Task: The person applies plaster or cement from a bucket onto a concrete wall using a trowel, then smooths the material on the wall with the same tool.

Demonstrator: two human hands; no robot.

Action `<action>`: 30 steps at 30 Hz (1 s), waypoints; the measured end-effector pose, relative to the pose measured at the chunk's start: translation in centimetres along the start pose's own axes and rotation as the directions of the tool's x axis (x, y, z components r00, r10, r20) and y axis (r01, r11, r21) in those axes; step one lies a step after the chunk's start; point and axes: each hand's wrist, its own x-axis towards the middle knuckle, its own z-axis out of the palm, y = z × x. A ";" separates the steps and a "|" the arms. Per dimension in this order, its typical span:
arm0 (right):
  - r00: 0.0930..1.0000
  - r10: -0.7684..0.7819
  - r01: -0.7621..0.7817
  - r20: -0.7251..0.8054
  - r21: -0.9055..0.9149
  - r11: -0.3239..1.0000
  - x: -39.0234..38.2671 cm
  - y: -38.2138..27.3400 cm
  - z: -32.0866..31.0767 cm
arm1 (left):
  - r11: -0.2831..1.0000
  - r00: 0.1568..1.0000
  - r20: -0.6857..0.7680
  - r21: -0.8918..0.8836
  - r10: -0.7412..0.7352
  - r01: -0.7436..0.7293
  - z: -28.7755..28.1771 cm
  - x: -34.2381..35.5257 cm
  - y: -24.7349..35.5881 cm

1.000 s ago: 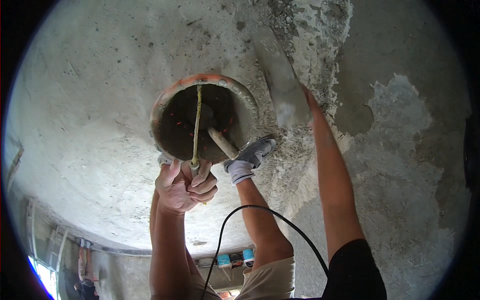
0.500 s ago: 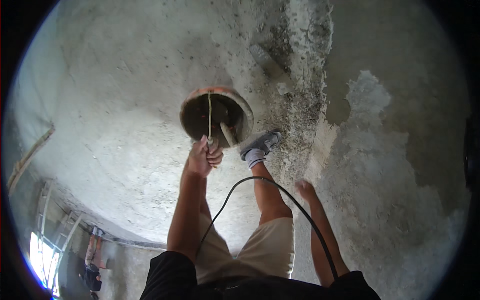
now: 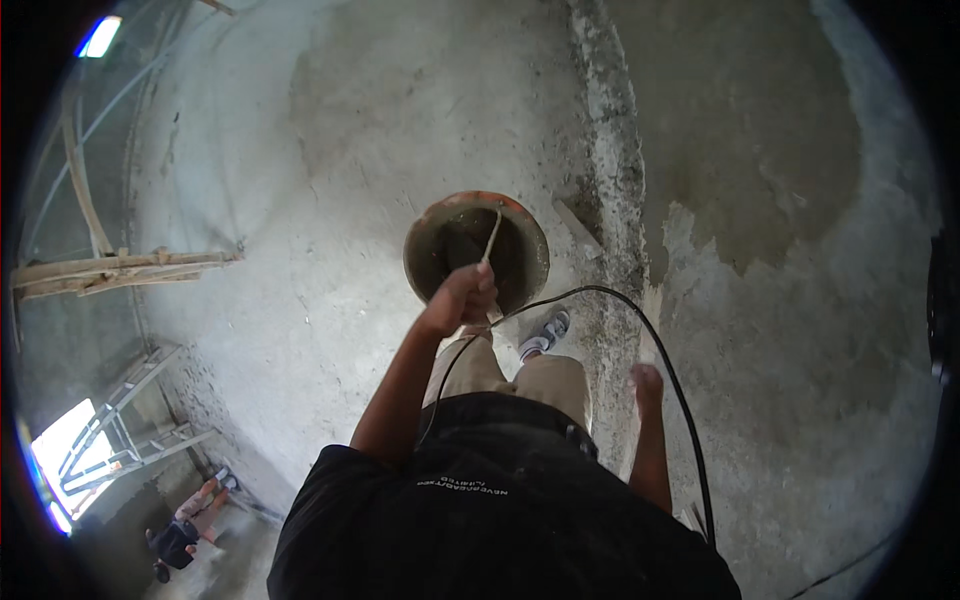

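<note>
My left hand (image 3: pixel 468 295) is closed round the thin pale handle of a round bucket (image 3: pixel 417 258). The handle runs up from my fingers to the far rim, which is orange. Grey residue coats the inner wall, and darker contents at the bottom are hard to make out. The bucket hangs or stands in front of my legs; I cannot tell whether it touches the floor. My right hand (image 3: pixel 647 380) is out to the right, over the floor, with no object visible in it. Its fingers are blurred.
A black cable (image 3: pixel 665 350) arcs across my front. A flat grey strip (image 3: pixel 577 228) lies beside a rough rubble line. Wooden poles (image 3: pixel 120 270), a metal ladder frame (image 3: pixel 140 455) and another person (image 3: pixel 190 520) are at left. A darker patch of floor (image 3: pixel 750 130) spreads far right.
The bucket and my left hand have shifted right in the picture, and the bucket's opening shows more fully. My view has tilted, bringing in the wooden poles. My right hand is slightly farther right.
</note>
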 end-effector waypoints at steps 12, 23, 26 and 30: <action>0.621 -0.749 0.778 -0.231 0.059 0.626 -10.6 -29.4 -8.7 | 0.915 0.937 0.176 0.221 0.303 -0.338 17.7 -8.5 -0.7; 0.693 -0.656 0.522 0.299 -0.836 0.171 -18.6 -24.3 -5.5 | 0.969 0.795 0.558 -0.077 0.239 -0.237 23.2 -12.4 -10.9; 0.778 -0.547 0.491 0.311 -0.843 0.220 -19.4 -23.1 -5.1 | 0.976 0.799 0.561 -0.160 0.214 -0.149 23.7 -12.6 -13.7; 0.820 -0.444 0.474 0.361 -0.863 0.175 -21.3 -21.4 -4.6 | 0.988 0.801 0.587 -0.148 0.116 -0.034 24.3 -13.9 -16.8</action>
